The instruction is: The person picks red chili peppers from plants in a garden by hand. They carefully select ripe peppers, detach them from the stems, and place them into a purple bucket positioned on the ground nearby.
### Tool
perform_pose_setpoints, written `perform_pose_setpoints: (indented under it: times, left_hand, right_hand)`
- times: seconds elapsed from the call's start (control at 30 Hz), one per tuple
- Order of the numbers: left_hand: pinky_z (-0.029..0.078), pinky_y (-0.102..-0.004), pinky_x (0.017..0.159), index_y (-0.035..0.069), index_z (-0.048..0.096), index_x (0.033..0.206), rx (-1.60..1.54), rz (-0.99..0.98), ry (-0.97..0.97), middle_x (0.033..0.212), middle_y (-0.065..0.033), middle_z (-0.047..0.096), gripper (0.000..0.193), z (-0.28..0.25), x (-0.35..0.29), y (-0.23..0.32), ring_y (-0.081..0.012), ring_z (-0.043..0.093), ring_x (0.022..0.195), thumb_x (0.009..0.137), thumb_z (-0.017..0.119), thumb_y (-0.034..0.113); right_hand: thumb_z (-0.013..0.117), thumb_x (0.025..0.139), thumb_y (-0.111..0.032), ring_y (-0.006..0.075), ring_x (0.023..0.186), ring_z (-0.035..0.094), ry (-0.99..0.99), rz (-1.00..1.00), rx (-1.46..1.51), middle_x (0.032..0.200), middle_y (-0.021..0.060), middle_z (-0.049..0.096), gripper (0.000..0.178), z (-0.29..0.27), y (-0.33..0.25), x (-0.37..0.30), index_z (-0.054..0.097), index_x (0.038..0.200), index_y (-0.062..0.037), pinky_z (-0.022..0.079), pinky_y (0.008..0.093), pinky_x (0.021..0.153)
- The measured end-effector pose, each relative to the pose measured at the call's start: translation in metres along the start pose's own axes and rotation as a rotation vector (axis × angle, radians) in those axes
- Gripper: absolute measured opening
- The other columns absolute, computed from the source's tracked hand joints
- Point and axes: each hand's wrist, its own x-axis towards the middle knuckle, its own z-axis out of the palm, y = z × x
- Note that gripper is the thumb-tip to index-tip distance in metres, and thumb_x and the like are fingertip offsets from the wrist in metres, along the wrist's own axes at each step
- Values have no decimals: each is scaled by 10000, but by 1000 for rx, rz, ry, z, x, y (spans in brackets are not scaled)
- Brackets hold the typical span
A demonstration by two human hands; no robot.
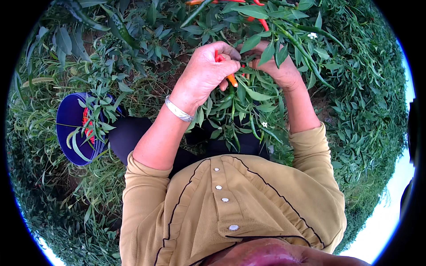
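My left hand [208, 66], with a silver bracelet at its wrist, is closed around red chili peppers [232, 80]. An orange-red end of one pokes out below the thumb, and a bit of red shows above it. Close by on the right, my right hand [274, 66] reaches in among the leaves of the chili plant [262, 95]. Its fingers curl toward the left hand; leaves cover part of them, and what they pinch is hidden. A little red shows between the two hands. Green chili peppers [254, 127] hang from the plant below them.
A blue bucket [66, 137] with red chilies [88, 124] inside stands at the left by my knee, leaves hanging across it. Red chilies [265, 24] and long green chilies [306, 53] hang above my right hand. Dense plants and grass [106, 186] surround me.
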Motion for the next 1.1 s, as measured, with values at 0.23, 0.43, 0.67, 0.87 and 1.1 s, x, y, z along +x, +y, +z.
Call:
perform_pose_setpoints:
  times: [0.23,0.43,0.67,0.87,1.1]
  left_hand:
    - [403,-254,502,-14,654,900,679,199,38,572,-1,542,126,-12,-2,-6,-65,473,524,801,614,54]
    - [427,-315,522,43,618,865,1014,390,176,599,-84,541,176,2,-7,-7,-194,503,523,753,716,138]
    - [459,-251,608,11,641,998,597,426,237,720,-55,613,231,-1,-1,-4,-86,525,625,794,709,94]
    - [473,-311,549,46,646,872,980,693,259,734,-112,603,95,-1,1,-8,-270,598,630,782,670,64]
    - [485,-358,535,66,584,827,769,599,353,716,-102,592,79,9,4,-7,-299,598,609,788,644,98]
  right_hand:
    - [565,700,21,243,1067,578,-59,-44,85,1175,134,585,403,-4,11,8,612,1100,8,445,372,952]
    - [650,813,-63,188,1005,573,53,-135,-212,1127,82,558,218,5,7,8,640,1022,-5,505,299,845]
    - [577,699,103,267,982,572,-29,-484,-576,1035,99,604,322,1,5,18,640,969,-61,481,366,838]
    - [651,719,75,252,948,580,180,-501,-718,1019,106,628,298,7,17,15,645,988,-53,484,348,825]
    - [640,719,76,264,912,604,170,-491,-662,987,109,638,282,12,8,12,642,973,-47,491,358,809]
